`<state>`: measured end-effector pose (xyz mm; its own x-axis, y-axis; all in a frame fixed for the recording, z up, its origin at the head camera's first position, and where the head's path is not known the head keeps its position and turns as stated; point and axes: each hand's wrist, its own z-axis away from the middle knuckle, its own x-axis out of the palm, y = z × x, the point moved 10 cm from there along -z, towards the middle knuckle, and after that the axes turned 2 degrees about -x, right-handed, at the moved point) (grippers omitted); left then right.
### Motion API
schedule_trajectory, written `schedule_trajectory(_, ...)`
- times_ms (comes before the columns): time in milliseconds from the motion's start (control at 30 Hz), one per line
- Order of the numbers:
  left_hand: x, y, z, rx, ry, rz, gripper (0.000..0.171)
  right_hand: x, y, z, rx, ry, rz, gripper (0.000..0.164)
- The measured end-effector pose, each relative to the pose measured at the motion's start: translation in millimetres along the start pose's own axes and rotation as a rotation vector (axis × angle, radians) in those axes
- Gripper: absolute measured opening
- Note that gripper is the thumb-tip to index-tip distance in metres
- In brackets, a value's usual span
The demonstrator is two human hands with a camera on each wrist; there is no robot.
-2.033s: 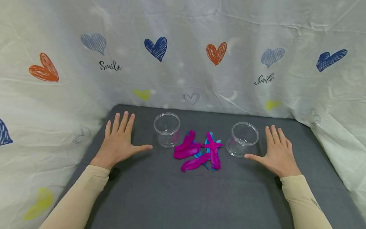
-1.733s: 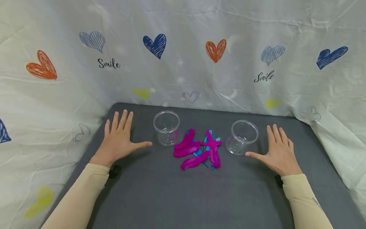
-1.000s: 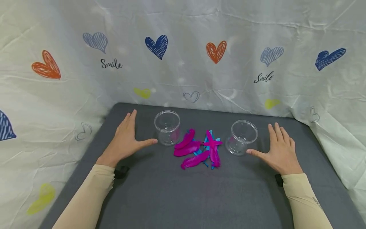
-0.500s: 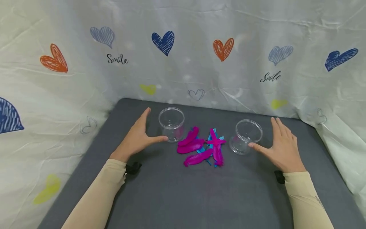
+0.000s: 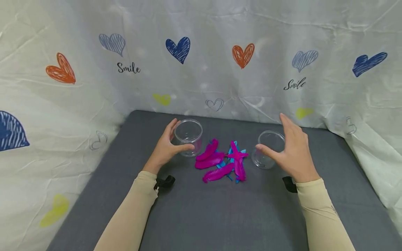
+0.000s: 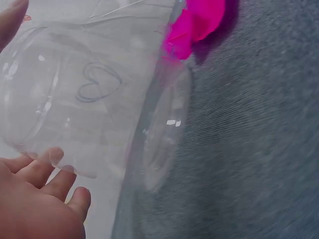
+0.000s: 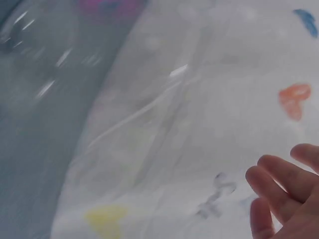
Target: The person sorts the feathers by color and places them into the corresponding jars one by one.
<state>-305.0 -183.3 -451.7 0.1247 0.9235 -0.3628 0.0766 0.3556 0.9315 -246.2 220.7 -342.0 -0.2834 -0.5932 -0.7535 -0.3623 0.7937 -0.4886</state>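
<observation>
Lying in the middle of the head view, a loose pile of feathers (image 5: 221,163) mixes soft magenta plumes with thinner blue ones on a grey, finely woven mat (image 5: 201,216). Two clear, round plastic cups flank the pile, both smooth and glossy. The left cup (image 5: 188,137) stands upright just left of centre; the right cup (image 5: 268,153) sits right of centre, tipped toward the camera. The left hand (image 5: 166,148) curves round the left cup, thumb across its front and fingers behind its far side; the left wrist view shows fingertips (image 6: 50,159) at the cup's wall (image 6: 75,94). The right hand (image 5: 290,146) is spread wide beside the right cup, thumb in front, fingers straight above the rim, gripping nothing. A crinkled white sheet (image 5: 220,52) printed with hearts fills the upper frame.
</observation>
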Motion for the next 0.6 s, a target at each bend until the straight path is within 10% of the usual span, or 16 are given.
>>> schedule_trajectory(333, -5.2, -15.7, 2.8, 0.046, 0.04, 0.028, 0.103, 47, -76, -34, -0.17, -0.048, 0.012, 0.081)
schedule_trajectory(600, 5.5, -11.3, -3.8, 0.076, -0.004, 0.103, 0.095, 109, -95, -54, -0.187, -0.213, 0.057, 0.059)
